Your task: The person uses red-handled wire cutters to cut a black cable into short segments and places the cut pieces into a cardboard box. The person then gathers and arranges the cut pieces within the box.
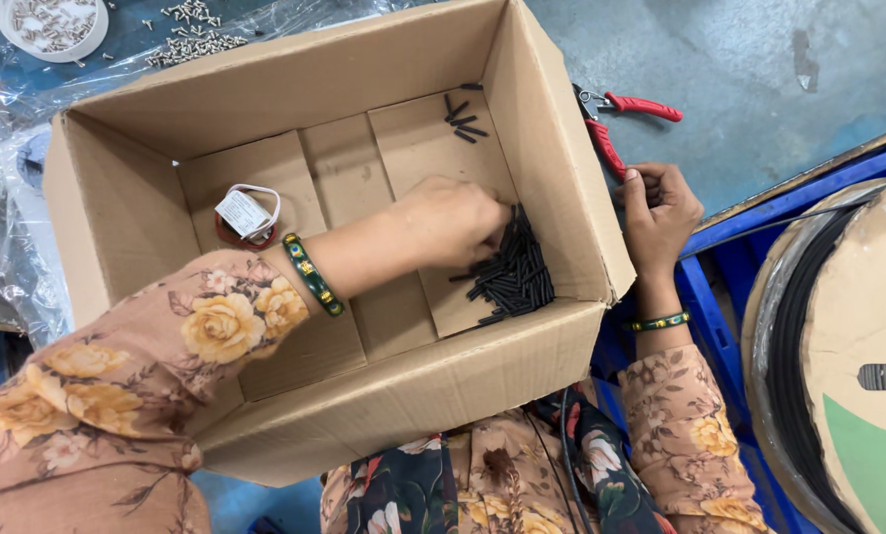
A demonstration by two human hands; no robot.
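Workshop, pliers [626,124], screws [201,40] (loose), cable reel [839,366]

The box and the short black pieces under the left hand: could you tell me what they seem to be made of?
The box looks like plain brown corrugated cardboard, matte, with folded flaps. The black pieces under the left hand look like cut plastic or rubber tubing, dull black; which one is unclear.
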